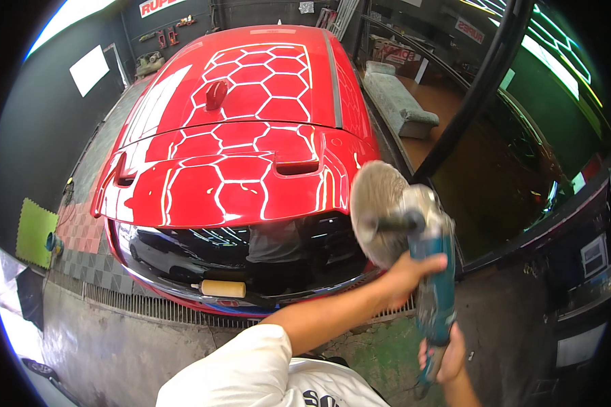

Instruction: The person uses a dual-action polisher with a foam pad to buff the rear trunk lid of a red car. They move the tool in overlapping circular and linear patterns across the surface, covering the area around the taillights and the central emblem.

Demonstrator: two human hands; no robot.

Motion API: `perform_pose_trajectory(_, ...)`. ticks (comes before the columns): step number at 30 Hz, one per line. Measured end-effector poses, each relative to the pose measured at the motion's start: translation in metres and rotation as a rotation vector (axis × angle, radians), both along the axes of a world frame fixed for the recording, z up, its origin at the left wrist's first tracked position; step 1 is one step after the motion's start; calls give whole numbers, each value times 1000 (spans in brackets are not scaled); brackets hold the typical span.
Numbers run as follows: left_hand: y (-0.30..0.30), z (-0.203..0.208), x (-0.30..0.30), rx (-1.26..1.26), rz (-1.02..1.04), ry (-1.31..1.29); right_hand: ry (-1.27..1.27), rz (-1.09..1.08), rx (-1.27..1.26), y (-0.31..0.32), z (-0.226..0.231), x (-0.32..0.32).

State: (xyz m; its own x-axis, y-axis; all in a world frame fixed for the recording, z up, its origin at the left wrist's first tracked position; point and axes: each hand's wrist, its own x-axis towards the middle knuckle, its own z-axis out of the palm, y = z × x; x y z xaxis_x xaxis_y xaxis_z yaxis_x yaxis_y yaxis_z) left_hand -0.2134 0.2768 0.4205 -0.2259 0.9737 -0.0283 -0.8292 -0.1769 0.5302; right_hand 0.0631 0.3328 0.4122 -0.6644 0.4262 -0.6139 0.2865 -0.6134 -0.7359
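Observation:
A teal rotary polisher [436, 302] is held upright to the right of the red car [176, 146]. Its round, worn-looking pad [379, 193] faces left, beside the corner of the rear spoiler [244, 197]; whether pad and paint touch, I cannot tell. My left hand [409, 275] reaches across from the left and is closed round the polisher's upper body, below the metal head. Lower down, my right hand [449, 356] is wrapped round the rear handle. A yellowish squeeze bottle [223, 289] with a nozzle lies on its side at the car's rear, below the dark rear window [299, 244].
A black post [478, 88] slants up on the right, close to the polisher. Behind it stands a grey sofa [400, 102]. A floor drain grate [136, 303] runs behind the car. Along the left wall lean green foam mats [35, 230].

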Motion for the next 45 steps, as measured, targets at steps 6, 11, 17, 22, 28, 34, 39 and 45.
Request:
perform_pose_trajectory(6,81,25,-93,-90,119,-45,-78,199,161,80,92,-139)
perform_pose_trajectory(11,87,9,-122,-35,159,-148,-137,289,231,100,89,-173)
perform_pose_trajectory(17,29,-9,-45,-49,151,-121,-127,319,175,78,50,-80)
perform_pose_trajectory(22,25,5,-14,-87,175,-201,-188,373,178,91,69,-57)
perform_pose_trajectory(28,81,-12,-83,-72,184,-133,-213,369,208,133,68,-128)
perform_pose_trajectory(34,134,9,-166,-74,234,-93,-279,397,452,166,107,-218)
perform_pose_trajectory(39,153,16,-178,-48,234,-106,-332,462,548,185,133,-234)
perform_pose_trajectory(45,96,7,-78,-116,222,-164,-331,443,377,159,97,-141)
